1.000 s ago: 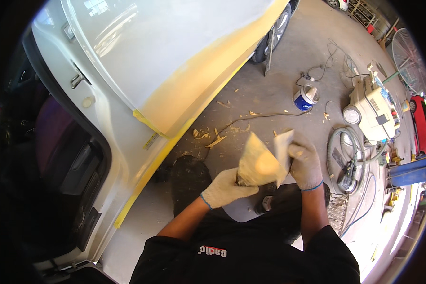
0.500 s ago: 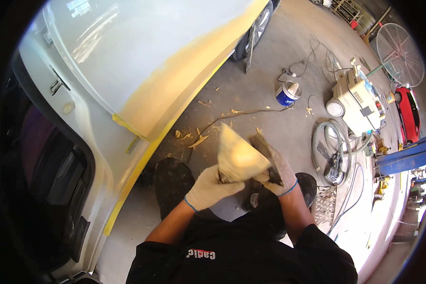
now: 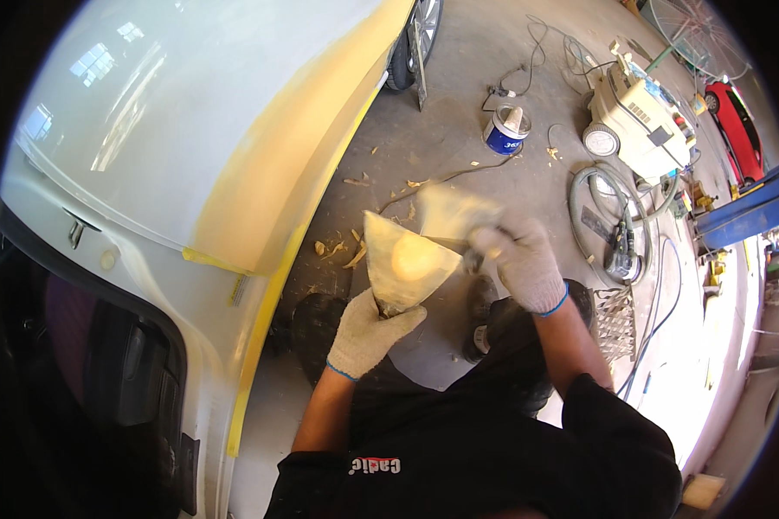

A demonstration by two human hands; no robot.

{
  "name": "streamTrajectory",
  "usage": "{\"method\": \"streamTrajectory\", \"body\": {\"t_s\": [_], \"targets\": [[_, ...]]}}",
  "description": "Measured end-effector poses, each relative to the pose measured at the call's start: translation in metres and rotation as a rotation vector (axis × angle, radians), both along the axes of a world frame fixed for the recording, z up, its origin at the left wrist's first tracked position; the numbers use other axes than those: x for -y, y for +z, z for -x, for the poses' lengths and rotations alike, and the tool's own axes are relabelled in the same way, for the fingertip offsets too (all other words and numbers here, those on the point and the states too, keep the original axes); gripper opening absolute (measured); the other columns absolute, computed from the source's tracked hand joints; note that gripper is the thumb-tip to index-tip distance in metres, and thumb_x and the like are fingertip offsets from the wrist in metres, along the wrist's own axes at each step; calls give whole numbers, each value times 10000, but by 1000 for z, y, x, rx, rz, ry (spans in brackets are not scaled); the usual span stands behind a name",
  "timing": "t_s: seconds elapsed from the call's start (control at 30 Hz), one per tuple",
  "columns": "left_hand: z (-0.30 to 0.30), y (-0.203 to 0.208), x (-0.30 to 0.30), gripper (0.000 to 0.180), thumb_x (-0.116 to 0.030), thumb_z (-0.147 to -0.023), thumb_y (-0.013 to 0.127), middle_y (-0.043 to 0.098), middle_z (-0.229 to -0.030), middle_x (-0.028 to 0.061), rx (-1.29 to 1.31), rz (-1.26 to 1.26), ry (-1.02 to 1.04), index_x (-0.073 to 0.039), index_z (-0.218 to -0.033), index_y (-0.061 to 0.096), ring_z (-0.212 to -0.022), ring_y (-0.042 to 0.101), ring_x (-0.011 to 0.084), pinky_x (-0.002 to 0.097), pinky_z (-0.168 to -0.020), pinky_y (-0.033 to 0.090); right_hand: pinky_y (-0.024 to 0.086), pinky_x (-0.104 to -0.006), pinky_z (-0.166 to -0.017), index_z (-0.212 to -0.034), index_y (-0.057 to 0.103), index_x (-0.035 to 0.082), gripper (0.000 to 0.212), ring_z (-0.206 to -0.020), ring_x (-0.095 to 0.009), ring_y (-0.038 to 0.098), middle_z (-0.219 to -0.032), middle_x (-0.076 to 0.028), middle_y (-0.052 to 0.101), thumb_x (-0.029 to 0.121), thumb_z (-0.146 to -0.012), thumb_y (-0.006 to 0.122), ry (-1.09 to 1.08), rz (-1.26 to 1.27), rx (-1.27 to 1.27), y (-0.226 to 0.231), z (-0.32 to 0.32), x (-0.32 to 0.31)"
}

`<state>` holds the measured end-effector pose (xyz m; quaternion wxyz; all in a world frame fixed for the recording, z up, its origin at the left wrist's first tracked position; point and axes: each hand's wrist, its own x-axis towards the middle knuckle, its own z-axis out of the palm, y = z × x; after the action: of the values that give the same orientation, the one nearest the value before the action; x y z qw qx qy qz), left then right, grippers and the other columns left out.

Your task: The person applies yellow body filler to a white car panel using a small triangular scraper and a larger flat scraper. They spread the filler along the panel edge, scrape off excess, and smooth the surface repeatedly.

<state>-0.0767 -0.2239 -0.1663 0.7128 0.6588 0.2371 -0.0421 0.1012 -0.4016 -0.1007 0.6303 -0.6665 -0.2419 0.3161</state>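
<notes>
Black cloth makes up the shirt nearest us, and beyond it we see two hands in off-white knit gloves with blue-edged cuffs. The left hand is closed around the narrow base of a triangular blade, its wide edge pointing up and away, and a rounded yellow lump of paste sits on its face. To its right, the right hand is blurred; we make out its fingers curled at a second blade, smeared too, just beyond the first. Whether the two blades touch, we cannot tell.

To our left stands a pale car body with a yellowish band low on its side and yellow tape along the bottom edge. Past the hands, yellow scraps litter the floor, and a coiled grey hose lies to the right. Farther off we find a blue tub, a cream wheeled machine and, well beyond, a red car.
</notes>
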Motion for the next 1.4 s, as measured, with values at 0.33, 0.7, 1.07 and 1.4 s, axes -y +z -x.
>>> {"method": "streamTrajectory", "body": {"t_s": [0.33,0.7,1.07,1.4], "targets": [[-19,-37,8,431,-71,-914,735,578,-811,2,399,-725,320,16,-1310,588,-676,506,79,251,-637,456,565,-335,-889,-1264,643,-64,329,-1018,-187,682,-1141,-112,694,89,-978,588,-267,-109,-531,-26,31,-2],[-41,-101,68,376,-74,-926,665,596,-1031,189,58,-742,-119,-38,-1291,582,-843,649,351,449,-798,540,567,-404,-976,-1381,544,-76,559,-1078,-248,704,-1222,-136,694,270,-965,684,-201,-481,-611,-16,-19,31],[-244,-289,-27,399,-227,-872,775,759,-968,110,-136,-649,54,9,-1171,655,-846,724,249,338,-797,561,583,-316,-934,-1467,469,-23,560,-1103,-162,681,-1284,-78,656,185,-983,659,-589,-523,-356,-178,-245,186],[-317,-356,-112,456,-338,-866,757,758,-1051,189,-742,-785,-21,10,-1148,674,-964,742,308,392,-868,561,561,-327,-919,-1440,491,17,531,-1119,-153,652,-1241,-48,643,253,-985,628,-516,-437,-567,-267,-445,160]]}}
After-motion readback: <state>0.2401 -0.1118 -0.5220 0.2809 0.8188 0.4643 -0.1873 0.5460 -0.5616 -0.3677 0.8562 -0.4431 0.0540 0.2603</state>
